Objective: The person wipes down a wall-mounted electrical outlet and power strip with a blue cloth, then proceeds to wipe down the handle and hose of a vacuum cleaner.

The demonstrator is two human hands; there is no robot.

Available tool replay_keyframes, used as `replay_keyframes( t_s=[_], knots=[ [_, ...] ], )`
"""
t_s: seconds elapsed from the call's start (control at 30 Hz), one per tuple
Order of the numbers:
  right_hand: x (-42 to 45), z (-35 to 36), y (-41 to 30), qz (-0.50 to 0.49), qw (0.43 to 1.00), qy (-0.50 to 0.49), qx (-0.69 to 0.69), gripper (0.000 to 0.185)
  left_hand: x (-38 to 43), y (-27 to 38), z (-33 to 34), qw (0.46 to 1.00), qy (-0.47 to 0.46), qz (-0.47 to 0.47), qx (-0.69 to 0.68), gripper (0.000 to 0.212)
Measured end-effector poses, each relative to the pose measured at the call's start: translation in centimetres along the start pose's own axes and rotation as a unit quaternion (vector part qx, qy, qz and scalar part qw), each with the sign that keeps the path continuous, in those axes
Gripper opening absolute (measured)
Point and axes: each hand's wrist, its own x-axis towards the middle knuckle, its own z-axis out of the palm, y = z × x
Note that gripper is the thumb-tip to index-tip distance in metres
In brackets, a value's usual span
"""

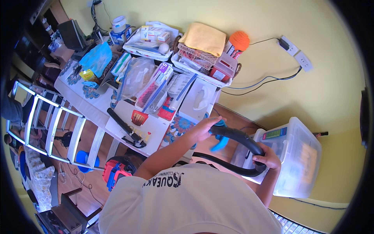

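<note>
A curved black vacuum hose handle (pixel 238 136) is in front of my chest. My left hand (pixel 204 128) holds a blue cloth (pixel 220 143) at the tube's end; its fingers are partly hidden there. Around the bend of the tube, near the joint with the flexible hose (pixel 225 168), my right hand (pixel 267 158) is closed. A red and black vacuum cleaner (pixel 118 171) stands on the floor at my left, partly hidden by my shirt. A separate black tube (pixel 124 124) lies on a white box at the table's near edge.
The table (pixel 96 109) holds white baskets, boxes, plastic bags and orange yarn (pixel 239 41). Clear plastic bins (pixel 301 158) stand at the right, below a wall outlet (pixel 304 60). At the left are an aluminium ladder (pixel 55 131), a blue bucket (pixel 83 159), floor cables and part of another person.
</note>
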Motion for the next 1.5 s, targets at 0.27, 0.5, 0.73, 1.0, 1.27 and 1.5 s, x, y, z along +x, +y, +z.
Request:
replay_keyframes(
  t_s=[0.27,0.5,0.73,1.0,1.27,1.5],
  knots=[
    [-4.2,-5.9,2.9,-0.028,0.999,-0.036,0.004,0.061,-11.6,3.8,-5.8,0.71,0.332,0.139,0.605,0.03],
    [5.0,-4.9,6.4,-0.028,0.984,0.173,-0.003,0.045,-24.2,2.8,-3.5,0.779,0.178,-0.001,0.601,0.055],
    [21.2,3.1,8.3,-0.051,0.963,0.232,-0.127,0.05,-23.6,-4.0,-6.4,0.735,0.221,-0.191,0.612,0.046],
    [18.2,5.6,8.6,-0.011,0.943,0.201,-0.263,0.051,-22.8,-4.9,-6.8,0.817,0.357,-0.053,0.451,0.032],
    [5.6,11.4,7.7,-0.003,0.948,0.028,-0.316,0.047,-22.9,-6.1,-9.1,0.742,0.242,-0.044,0.624,0.036],
    [6.6,11.8,5.5,-0.036,0.923,-0.053,-0.379,0.05,-23.2,-5.8,-10.1,0.715,0.206,-0.095,0.662,0.032]
  ],
)
